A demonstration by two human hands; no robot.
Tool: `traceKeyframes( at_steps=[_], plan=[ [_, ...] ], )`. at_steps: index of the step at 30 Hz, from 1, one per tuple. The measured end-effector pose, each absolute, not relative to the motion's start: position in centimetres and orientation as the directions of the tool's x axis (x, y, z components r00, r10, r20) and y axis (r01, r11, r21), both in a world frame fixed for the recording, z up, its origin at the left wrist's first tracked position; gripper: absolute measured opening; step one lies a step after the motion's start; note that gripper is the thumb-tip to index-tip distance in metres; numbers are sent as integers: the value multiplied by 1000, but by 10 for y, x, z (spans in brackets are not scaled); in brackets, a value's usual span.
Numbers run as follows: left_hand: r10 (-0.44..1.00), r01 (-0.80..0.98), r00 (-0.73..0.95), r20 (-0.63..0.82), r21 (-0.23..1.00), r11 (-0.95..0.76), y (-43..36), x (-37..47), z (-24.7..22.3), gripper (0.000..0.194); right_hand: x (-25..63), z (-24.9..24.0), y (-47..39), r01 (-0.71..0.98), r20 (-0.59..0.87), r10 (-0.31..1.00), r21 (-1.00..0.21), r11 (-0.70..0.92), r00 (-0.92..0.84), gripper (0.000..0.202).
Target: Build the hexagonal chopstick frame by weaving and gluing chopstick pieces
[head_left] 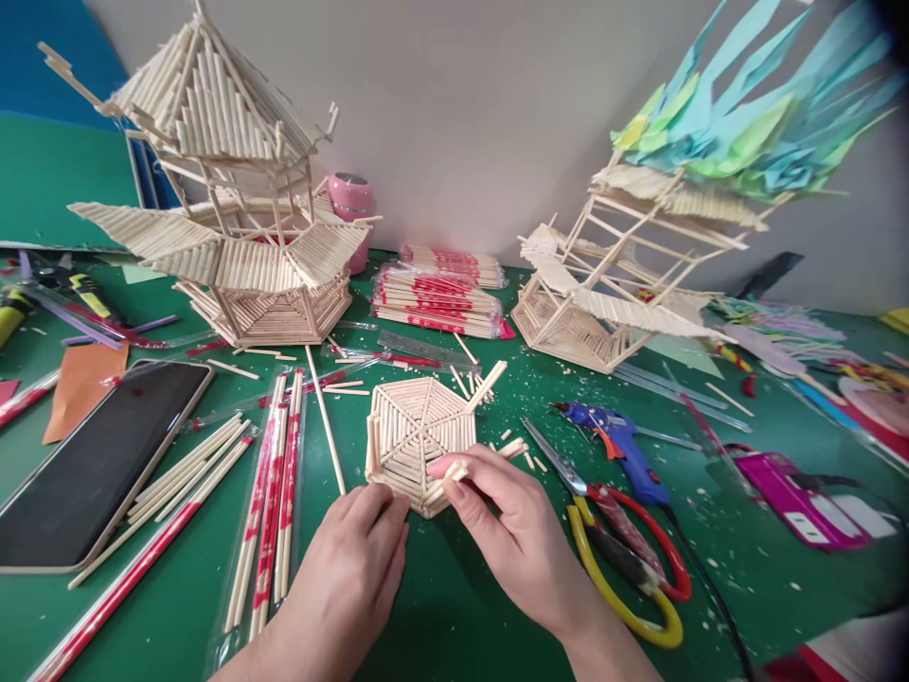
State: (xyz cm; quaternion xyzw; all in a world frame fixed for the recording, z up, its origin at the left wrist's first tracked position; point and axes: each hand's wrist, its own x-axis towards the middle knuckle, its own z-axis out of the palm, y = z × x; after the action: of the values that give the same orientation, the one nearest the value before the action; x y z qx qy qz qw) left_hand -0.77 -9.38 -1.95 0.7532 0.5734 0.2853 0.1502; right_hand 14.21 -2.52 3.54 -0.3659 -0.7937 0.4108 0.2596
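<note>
A small polygonal base of chopstick pieces (422,431), laid in a web pattern, sits on the table in front of me. Short sticks stand up at its left corner and jut out at its upper right. My left hand (359,549) is closed at the near-left edge of the base; its fingertips are partly hidden. My right hand (501,521) pinches a short chopstick piece (455,471) between thumb and forefinger over the base's near-right edge. One long chopstick (325,421) lies just beyond my left hand. Scissors (603,511) and a blue glue gun (617,445) lie right of my right hand.
A chopstick pavilion (248,237) stands back left, and another with blue-green paper strips (639,256) back right. Packs of chopsticks (440,298) are stacked between them. Left lie a phone (99,455) and wrapped chopsticks (274,493). The glue gun's cord (710,587) runs along the right.
</note>
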Motion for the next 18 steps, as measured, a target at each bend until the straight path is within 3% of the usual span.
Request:
traceKeyframes(
  at_steps=[18],
  plan=[
    [946,771,181,270,558,-307,-95,-8,-21,21,144,32,-27,352,129,794,-846,401,-594,16]
  ],
)
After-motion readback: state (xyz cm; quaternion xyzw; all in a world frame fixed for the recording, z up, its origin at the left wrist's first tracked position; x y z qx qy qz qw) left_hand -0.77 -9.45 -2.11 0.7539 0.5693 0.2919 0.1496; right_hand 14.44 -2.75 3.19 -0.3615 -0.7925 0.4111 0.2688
